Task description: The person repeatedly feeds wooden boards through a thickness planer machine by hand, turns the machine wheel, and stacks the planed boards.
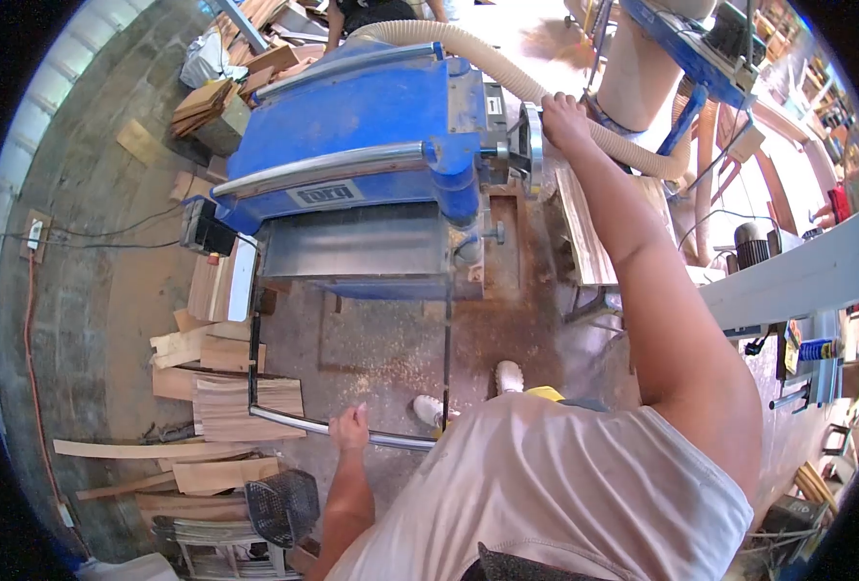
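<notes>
Floor (546,334): stained. Orange cord (29,339) along left edge; loose boards (247,409) inward of it; wood chips (391,374) scattered near the middle.

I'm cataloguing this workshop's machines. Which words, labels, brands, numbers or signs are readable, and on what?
"tor…" (last letter unclear, perhaps q): nameplate on the blue thickness planer.
Small pale label on the planer's handwheel side: too small to read.
Any lettering on the blue cylindrical item at right: too small to read.
</notes>
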Tool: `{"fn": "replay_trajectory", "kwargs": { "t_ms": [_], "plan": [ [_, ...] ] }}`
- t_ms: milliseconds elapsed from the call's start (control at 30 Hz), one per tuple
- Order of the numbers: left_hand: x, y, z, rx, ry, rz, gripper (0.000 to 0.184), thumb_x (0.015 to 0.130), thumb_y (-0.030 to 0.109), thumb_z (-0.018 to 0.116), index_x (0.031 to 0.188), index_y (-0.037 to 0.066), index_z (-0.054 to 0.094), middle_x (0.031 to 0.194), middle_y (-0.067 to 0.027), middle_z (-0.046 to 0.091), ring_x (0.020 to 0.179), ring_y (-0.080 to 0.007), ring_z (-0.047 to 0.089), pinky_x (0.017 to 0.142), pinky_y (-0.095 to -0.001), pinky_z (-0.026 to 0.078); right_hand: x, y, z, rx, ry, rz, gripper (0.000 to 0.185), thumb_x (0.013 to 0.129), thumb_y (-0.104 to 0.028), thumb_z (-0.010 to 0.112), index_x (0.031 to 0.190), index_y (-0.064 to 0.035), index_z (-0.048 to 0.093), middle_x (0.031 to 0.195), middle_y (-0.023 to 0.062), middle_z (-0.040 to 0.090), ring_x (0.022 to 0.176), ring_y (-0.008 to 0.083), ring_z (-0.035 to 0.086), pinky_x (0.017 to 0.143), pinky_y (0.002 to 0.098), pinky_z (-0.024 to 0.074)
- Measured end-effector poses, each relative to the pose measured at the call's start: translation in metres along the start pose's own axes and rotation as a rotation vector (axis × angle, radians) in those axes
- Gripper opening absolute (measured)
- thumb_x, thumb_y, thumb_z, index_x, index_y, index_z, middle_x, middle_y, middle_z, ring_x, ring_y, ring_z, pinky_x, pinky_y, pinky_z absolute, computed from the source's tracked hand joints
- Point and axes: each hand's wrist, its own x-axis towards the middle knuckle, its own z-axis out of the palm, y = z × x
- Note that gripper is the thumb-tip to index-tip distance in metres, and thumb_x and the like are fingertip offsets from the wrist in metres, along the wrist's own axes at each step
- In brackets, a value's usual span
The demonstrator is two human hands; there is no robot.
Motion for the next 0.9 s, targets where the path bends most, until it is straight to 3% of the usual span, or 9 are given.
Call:
{"fn": "replay_trajectory", "kwargs": {
  "t_ms": [100, 333, 367, 500, 633, 900],
  "plan": [
    [-0.003, -0.004, 0.003, -0.017, -0.015, -0.028, 0.039, 0.088, 0.045, 0.051, 0.079, 0.011, 0.067, 0.076, -0.015, 0.065, 0.076, -0.0392, 0.058, 0.075, -0.0491, 0.042, 0.008, 0.001, 0.019, -0.044, -0.211, 0.009, 0.035, 0.089, -0.02, 0.047, 0.122, -0.0059, 0.049, 0.127, 0.0176, 0.05, 0.123, 0.0347, 0.044, 0.097, 0.0497, 0.0394],
    [-0.003, -0.005, 0.002, -0.049, -0.004, 0.024, 0.038, 0.087, 0.044, 0.053, 0.083, 0.01, 0.069, 0.074, -0.0146, 0.066, 0.076, -0.0388, 0.059, 0.075, -0.0478, 0.042, 0.019, 0.006, 0.024, -0.008, -0.295, 0.018, 0.039, 0.089, -0.018, 0.045, 0.127, -0.0101, 0.043, 0.13, 0.0184, 0.048, 0.126, 0.0354, 0.042, 0.099, 0.0507, 0.0386],
    [-0.002, -0.005, 0.001, -0.033, 0.004, 0.051, 0.038, 0.087, 0.044, 0.053, 0.084, 0.009, 0.07, 0.074, -0.0146, 0.066, 0.075, -0.0385, 0.059, 0.075, -0.0474, 0.042, 0.022, 0.01, 0.021, 0.122, -0.286, 0.062, 0.044, 0.085, -0.015, 0.048, 0.129, -0.0115, 0.042, 0.13, 0.0201, 0.047, 0.126, 0.0374, 0.042, 0.101, 0.0486, 0.0374],
    [-0.001, -0.009, 0.008, -0.073, 0.054, 0.074, 0.039, 0.087, 0.044, 0.053, 0.082, 0.009, 0.07, 0.074, -0.0146, 0.066, 0.074, -0.0376, 0.06, 0.076, -0.0473, 0.042, 0.013, 0.008, -0.021, 0.396, -0.043, 0.118, 0.058, 0.078, -0.011, 0.058, 0.133, -0.0104, 0.04, 0.132, 0.022, 0.045, 0.125, 0.039, 0.041, 0.105, 0.044, 0.0338],
    [-0.002, -0.01, 0.01, -0.054, 0.053, 0.059, 0.04, 0.087, 0.045, 0.052, 0.082, 0.009, 0.07, 0.073, -0.0147, 0.065, 0.074, -0.0372, 0.06, 0.076, -0.0469, 0.042, -0.011, -0.005, -0.045, 0.576, 0.225, 0.033, 0.057, 0.078, -0.015, 0.06, 0.131, -0.0085, 0.042, 0.129, 0.0227, 0.046, 0.123, 0.0389, 0.041, 0.105, 0.0445, 0.033],
    [-0.005, -0.003, 0.0, -0.08, 0.024, 0.028, 0.041, 0.087, 0.046, 0.051, 0.074, 0.011, 0.066, 0.068, -0.0137, 0.063, 0.072, -0.037, 0.058, 0.076, -0.0469, 0.042, -0.029, -0.062, -0.075, 0.735, 0.286, -0.147, 0.052, 0.08, -0.017, 0.062, 0.128, -0.0052, 0.045, 0.126, 0.0223, 0.048, 0.12, 0.0384, 0.043, 0.103, 0.0448, 0.0345]
  ]
}}
